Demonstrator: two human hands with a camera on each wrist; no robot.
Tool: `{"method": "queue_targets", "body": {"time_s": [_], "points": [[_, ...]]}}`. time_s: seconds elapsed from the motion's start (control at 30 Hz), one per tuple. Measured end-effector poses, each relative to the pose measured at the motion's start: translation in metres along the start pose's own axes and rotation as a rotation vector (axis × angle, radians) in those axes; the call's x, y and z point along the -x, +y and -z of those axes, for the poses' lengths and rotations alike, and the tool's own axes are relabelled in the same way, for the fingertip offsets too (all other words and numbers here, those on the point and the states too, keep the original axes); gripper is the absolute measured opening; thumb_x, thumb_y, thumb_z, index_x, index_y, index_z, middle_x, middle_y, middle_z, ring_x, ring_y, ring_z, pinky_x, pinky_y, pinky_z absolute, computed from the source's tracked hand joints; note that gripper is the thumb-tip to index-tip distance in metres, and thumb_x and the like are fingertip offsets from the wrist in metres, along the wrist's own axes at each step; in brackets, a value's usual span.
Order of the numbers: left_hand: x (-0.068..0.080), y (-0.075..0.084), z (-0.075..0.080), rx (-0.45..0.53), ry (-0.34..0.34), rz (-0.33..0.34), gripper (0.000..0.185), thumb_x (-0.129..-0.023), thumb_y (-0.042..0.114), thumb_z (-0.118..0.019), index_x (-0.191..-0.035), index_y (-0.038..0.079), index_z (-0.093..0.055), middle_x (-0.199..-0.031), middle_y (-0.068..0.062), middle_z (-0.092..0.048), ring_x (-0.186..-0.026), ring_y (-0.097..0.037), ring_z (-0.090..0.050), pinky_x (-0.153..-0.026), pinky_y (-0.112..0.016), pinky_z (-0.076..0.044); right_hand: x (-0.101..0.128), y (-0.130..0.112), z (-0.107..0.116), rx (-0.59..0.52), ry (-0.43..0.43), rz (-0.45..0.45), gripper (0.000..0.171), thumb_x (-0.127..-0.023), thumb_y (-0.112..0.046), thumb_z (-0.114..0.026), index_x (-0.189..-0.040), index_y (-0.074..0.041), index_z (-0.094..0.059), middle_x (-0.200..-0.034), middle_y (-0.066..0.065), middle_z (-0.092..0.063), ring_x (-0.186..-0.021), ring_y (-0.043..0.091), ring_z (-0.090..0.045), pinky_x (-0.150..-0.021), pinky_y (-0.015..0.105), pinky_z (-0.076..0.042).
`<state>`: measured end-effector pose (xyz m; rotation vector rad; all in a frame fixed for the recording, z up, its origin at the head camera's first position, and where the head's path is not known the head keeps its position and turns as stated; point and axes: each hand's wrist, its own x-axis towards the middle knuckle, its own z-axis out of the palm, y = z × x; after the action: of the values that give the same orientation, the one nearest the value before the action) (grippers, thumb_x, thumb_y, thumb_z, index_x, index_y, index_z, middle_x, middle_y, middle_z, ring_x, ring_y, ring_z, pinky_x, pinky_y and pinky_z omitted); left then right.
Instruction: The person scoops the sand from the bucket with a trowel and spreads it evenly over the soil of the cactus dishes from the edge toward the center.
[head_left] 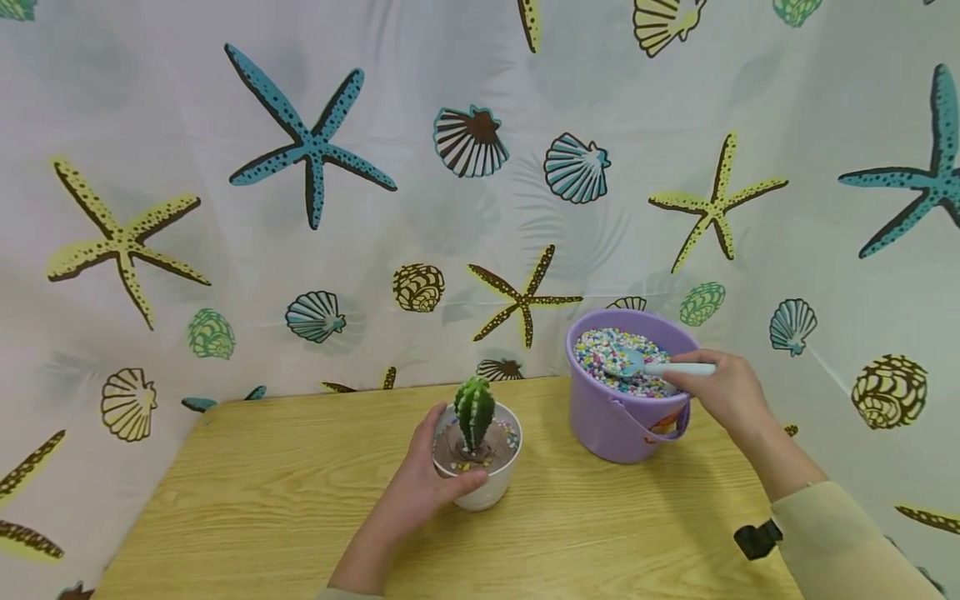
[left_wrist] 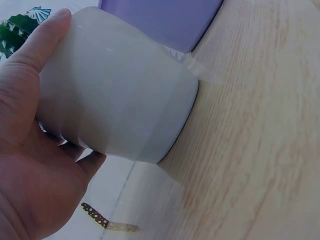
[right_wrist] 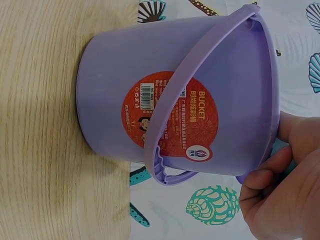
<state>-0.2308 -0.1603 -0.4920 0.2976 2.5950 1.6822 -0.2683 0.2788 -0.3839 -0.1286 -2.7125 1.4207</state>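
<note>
On the wooden worktop (head_left: 262, 517) a purple bucket (head_left: 615, 417) of coloured pebbles (head_left: 611, 350) stands right of a white pot (head_left: 487, 487) holding a cactus (head_left: 475, 412). The left hand (head_left: 420, 492) wraps around the pot. The right hand (head_left: 731, 392) grips a pale blue spoon (head_left: 656, 367) whose bowl lies in the pebbles.

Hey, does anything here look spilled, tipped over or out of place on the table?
Nothing stands out. The white pot with the cactus stands upright in the left hand; the purple bucket is upright, its colored gravel inside, the right hand holding a scoop.
</note>
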Motion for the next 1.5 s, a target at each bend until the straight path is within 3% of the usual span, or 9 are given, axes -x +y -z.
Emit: {"method": "queue_targets", "body": {"time_s": [0.33, 0.67, 0.87, 1.1, 1.5], "points": [[-0.001, -0.002, -0.004, -0.003, 0.003, 0.011, 0.126, -0.083, 0.052, -0.098, -0.177, 0.022, -0.018, -0.178, -0.021, -0.022, -0.160, -0.050, -0.030, -0.125, -0.073, -0.029, 0.004, 0.001, 0.002, -0.034, 0.015, -0.016, 0.059, -0.100, -0.049, -0.083, -0.138, -0.005, -0.074, -0.163, 0.021, -0.053, -0.157, 0.048, -0.036, -0.122, 0.072, -0.034], [-0.001, -0.003, -0.003, 0.002, 0.005, 0.008, 0.126, -0.084, 0.051, -0.097, -0.177, 0.022, -0.017, -0.179, -0.020, -0.020, -0.161, -0.049, -0.029, -0.125, -0.073, -0.029, 0.010, 0.004, 0.004, -0.021, 0.099, 0.000, 0.057, -0.101, -0.051, -0.081, -0.136, -0.007, -0.075, -0.149, 0.019, -0.064, -0.139, 0.039, -0.053, -0.106, 0.054, -0.045], [-0.001, -0.003, -0.002, -0.005, 0.007, 0.009, 0.127, -0.084, 0.052, -0.097, -0.177, 0.020, -0.017, -0.179, -0.020, -0.021, -0.160, -0.049, -0.029, -0.125, -0.073, -0.029, 0.013, 0.003, 0.007, -0.045, 0.126, 0.000, 0.058, -0.099, -0.053, -0.083, -0.134, -0.007, -0.076, -0.142, 0.019, -0.068, -0.138, 0.039, -0.053, -0.107, 0.057, -0.045], [-0.002, -0.004, -0.003, -0.013, 0.004, 0.003, 0.125, -0.085, 0.052, -0.096, -0.176, 0.021, -0.017, -0.178, -0.021, -0.022, -0.160, -0.050, -0.030, -0.124, -0.073, -0.031, 0.017, 0.000, 0.009, 0.076, 0.174, 0.037, 0.052, -0.102, -0.049, -0.080, -0.136, -0.008, -0.076, -0.136, 0.021, -0.072, -0.112, 0.034, -0.063, -0.082, 0.039, -0.050], [-0.003, -0.005, -0.002, 0.032, 0.000, -0.007, 0.124, -0.085, 0.047, -0.097, -0.177, 0.023, -0.017, -0.177, -0.019, -0.023, -0.159, -0.046, -0.032, -0.125, -0.069, -0.031, 0.023, -0.005, 0.007, 0.211, 0.244, 0.114, 0.044, -0.104, -0.043, -0.079, -0.132, -0.010, -0.079, -0.120, 0.018, -0.079, -0.096, 0.032, -0.066, -0.071, 0.038, -0.048]]}}
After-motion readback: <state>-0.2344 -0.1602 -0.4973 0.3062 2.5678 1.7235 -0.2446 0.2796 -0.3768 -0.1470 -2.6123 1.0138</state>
